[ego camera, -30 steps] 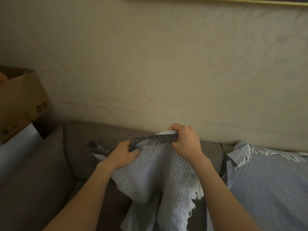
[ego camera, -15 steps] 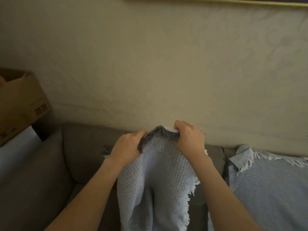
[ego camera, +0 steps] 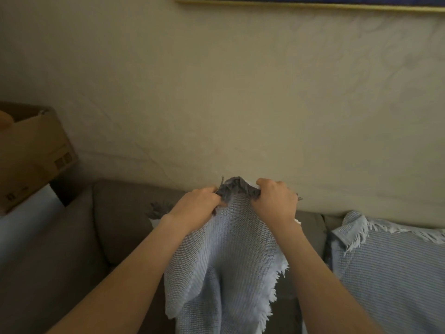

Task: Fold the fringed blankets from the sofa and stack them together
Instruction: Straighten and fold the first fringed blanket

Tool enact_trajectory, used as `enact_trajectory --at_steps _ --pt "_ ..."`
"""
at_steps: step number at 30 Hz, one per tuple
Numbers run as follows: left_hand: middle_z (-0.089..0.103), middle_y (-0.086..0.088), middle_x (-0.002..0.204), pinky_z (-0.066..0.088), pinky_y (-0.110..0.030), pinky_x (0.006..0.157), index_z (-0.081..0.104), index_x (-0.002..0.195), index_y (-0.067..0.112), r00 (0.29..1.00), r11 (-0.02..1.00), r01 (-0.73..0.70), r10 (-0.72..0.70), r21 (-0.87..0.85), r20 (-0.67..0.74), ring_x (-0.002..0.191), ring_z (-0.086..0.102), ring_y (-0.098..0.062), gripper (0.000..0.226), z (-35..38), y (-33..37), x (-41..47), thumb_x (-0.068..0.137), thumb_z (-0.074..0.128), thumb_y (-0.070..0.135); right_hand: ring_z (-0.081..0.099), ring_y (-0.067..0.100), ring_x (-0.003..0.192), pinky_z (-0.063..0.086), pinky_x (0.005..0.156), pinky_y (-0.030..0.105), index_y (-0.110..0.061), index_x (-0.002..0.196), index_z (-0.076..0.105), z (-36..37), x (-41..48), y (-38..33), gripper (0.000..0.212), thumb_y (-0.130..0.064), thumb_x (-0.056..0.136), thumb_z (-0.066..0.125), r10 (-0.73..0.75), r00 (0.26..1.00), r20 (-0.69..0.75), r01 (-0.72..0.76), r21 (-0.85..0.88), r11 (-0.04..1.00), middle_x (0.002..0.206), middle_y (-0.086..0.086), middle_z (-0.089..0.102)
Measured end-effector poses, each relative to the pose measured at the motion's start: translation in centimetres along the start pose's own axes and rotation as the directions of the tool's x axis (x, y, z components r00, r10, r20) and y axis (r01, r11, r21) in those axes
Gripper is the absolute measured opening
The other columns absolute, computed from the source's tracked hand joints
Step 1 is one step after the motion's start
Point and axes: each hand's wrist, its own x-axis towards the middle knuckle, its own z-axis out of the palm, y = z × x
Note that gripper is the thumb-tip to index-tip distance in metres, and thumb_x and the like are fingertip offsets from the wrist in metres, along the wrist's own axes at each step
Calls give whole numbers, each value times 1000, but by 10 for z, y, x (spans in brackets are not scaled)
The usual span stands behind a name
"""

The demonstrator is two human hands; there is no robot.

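A pale blue-grey fringed blanket hangs in front of me above the brown sofa. My left hand grips its bunched top edge on the left. My right hand grips the same edge on the right, close beside the left. The dark bunched edge arches up between my two fists. White fringe runs down the blanket's right side. A second fringed blanket of the same weave lies spread over the sofa at the right.
A cardboard box stands at the left past the sofa arm. The beige wall is right behind the sofa back, with a gold picture frame along the top.
My two hands have come closer together and lifted slightly, bunching the top edge of the blanket up between them. The blanket now hangs straighter.
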Motion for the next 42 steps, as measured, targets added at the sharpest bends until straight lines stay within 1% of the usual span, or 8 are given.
enact_trajectory --at_steps 3,15,20,24,30,33,37,42 --pt "51 2 77 47 -37 62 62 83 13 993 999 49 -51 22 107 74 62 -24 20 -5 6 1 95 60 -3 26 21 39 17 46 20 -18 61 28 -1 -4 6 47 -16 79 71 -16 1000 5 16 -12 1000 46 -4 31" --pt "50 -4 72 37 -34 61 46 69 16 911 817 393 -410 -423 55 73 53 -29 31 -26 33 13 90 48 -7 49 34 48 22 44 29 -21 66 32 -3 -20 20 43 -27 86 70 -190 982 -5 190 55 980 52 0 39" --pt "64 -25 87 48 -46 69 51 73 7 846 745 426 -530 -513 -67 86 62 -44 22 -41 46 21 89 47 -8 55 34 59 29 45 35 -23 102 45 -10 -34 31 19 -32 97 61 -342 939 -11 336 218 916 65 1 54" --pt "64 -34 94 50 -56 74 51 71 7 742 699 447 -638 -559 -205 93 63 -51 24 -55 49 24 91 50 -5 57 38 61 46 46 45 -35 132 32 -7 -52 33 45 -17 99 57 -409 910 -62 401 374 836 84 4 66" --pt "59 -19 78 40 -46 64 37 59 15 616 680 511 -716 -526 -327 86 63 -45 40 -67 54 23 91 51 -5 59 38 66 49 55 45 -27 88 71 -9 -51 20 25 -9 82 55 -417 908 -22 409 250 878 92 0 46" --pt "56 -16 71 37 -42 62 37 56 15 580 636 511 -751 -578 -315 85 64 -45 43 -67 56 21 91 52 -6 51 29 63 47 59 46 -15 68 62 -10 -55 7 30 -24 88 41 -413 909 -52 399 395 828 77 0 41" --pt "64 -25 80 47 -47 65 40 58 14 563 617 511 -767 -599 -309 87 66 -46 40 -68 55 18 91 54 -4 46 16 65 40 61 37 -17 59 46 -15 -66 -3 47 -42 98 55 -353 936 -23 318 490 812 70 3 40" --pt "70 -28 100 53 -51 76 66 87 -9 557 582 528 -787 -619 -264 96 67 -45 16 -72 61 16 94 53 -4 56 19 66 50 61 33 -27 72 51 -28 -78 -21 59 -85 75 57 -241 958 158 190 280 941 97 -2 39"
